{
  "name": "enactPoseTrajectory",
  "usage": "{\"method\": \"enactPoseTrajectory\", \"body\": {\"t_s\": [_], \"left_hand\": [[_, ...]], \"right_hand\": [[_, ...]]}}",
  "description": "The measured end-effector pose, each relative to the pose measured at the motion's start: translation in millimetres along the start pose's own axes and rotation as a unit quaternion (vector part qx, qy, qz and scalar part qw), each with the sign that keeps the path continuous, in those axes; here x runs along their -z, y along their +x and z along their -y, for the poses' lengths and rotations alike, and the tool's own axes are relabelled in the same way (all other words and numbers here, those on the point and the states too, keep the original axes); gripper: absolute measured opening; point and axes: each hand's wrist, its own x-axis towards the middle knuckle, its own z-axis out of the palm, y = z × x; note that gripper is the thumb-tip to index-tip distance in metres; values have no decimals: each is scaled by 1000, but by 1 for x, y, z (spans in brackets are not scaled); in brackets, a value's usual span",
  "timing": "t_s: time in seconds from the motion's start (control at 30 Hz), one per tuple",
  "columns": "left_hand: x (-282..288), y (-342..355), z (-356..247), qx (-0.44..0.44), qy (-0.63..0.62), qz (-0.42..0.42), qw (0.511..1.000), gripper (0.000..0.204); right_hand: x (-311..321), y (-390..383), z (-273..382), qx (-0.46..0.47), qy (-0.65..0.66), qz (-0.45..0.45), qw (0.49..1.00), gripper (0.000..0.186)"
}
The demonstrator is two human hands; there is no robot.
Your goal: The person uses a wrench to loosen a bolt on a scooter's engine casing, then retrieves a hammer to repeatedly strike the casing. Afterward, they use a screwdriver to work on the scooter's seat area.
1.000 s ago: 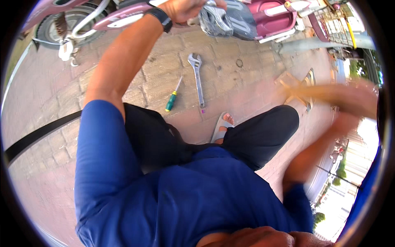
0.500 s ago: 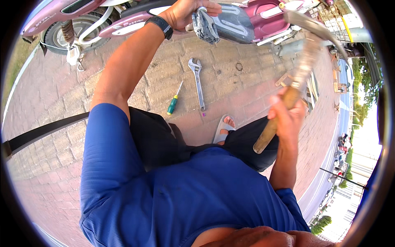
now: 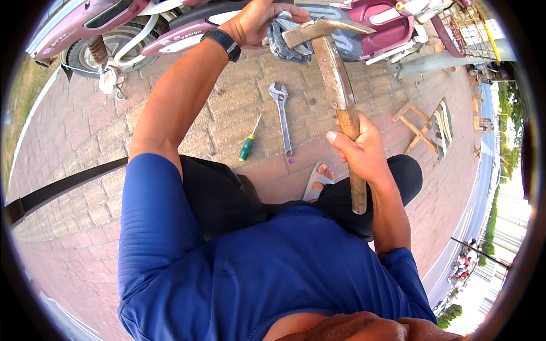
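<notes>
My left hand, below a black wristwatch, grips a grey crumpled bundle at the side of a pink scooter. Its fingertips are partly behind the bundle and hammer. My right hand is closed round the wooden handle of a worn hammer, whose metal head overlaps the bundle; I cannot tell whether they touch. Below, on the pavers, lie an adjustable wrench and a green-and-yellow screwdriver.
A folding wooden stool stands on the right pavers. The scooter's front wheel or rear wheel is at upper left, a wire basket at upper right. Parked two-wheelers line the road at right.
My right hand has swung the hammer from the blurred far right inward and forward to the bundle. My left hand stays on the bundle.
</notes>
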Motion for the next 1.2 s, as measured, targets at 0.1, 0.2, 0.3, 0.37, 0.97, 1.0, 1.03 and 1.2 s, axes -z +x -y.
{"method": "enactPoseTrajectory", "body": {"t_s": [0.1, 0.2, 0.3, 0.37, 0.97, 1.0, 1.03, 1.2], "left_hand": [[3, 2, 0, 11, -5, 39, 999, 107], [1, 3, -1, 10, 10, 58, 998, 103], [1, 9, 2, -27, 33, 91, 995, 102], [3, 8, 2, -17, 32, 90, 995, 103], [6, 7, 3, 0, -11, 113, 994, 101], [6, 7, 4, -3, -8, 109, 994, 101], [6, 7, 5, -6, -5, 105, 994, 101], [-1, 9, 4, -21, 88, 38, 995, 105]], "right_hand": [[1, 2, 1, -1, -16, 9, 1000, 34], [0, 5, -3, -18, -39, 18, 999, 34], [0, 3, 5, -27, -28, 22, 999, 34], [-1, -3, 5, -24, 8, 7, 1000, 34], [4, -9, 2, 33, -30, -30, 999, 27], [1, -9, 3, 3, -29, -29, 999, 27], [-3, -8, 4, -27, -29, -28, 999, 27], [3, -5, -8, -2, -65, -28, 997, 30]]}}
